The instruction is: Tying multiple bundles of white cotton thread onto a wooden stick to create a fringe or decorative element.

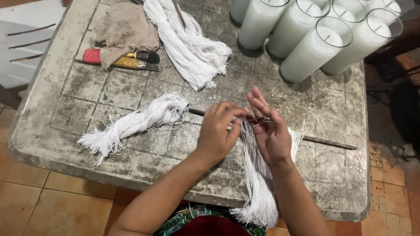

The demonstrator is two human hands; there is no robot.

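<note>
Step in hand, we judge: separating strands; left hand (217, 131) pinches wick bundle (259, 175), right hand (269, 126) open, on bench (87, 91); next calls for a fine pinch.

Three bundles of white string lie on a weathered grey surface (332, 105): one bundle (131, 124) at centre left, a second bundle (188, 43) at top centre, a third bundle (260, 183) hanging over the near edge at lower centre. At least six glass candles (313, 50) filled with white wax crowd the upper right. One thin dark rod (328, 142) crosses the centre. Two hands, the left hand (216, 131) and the right hand (269, 129), meet mid-frame. One brown cloth (124, 30) sits upper left, beside two hand tools (127, 60).
</note>
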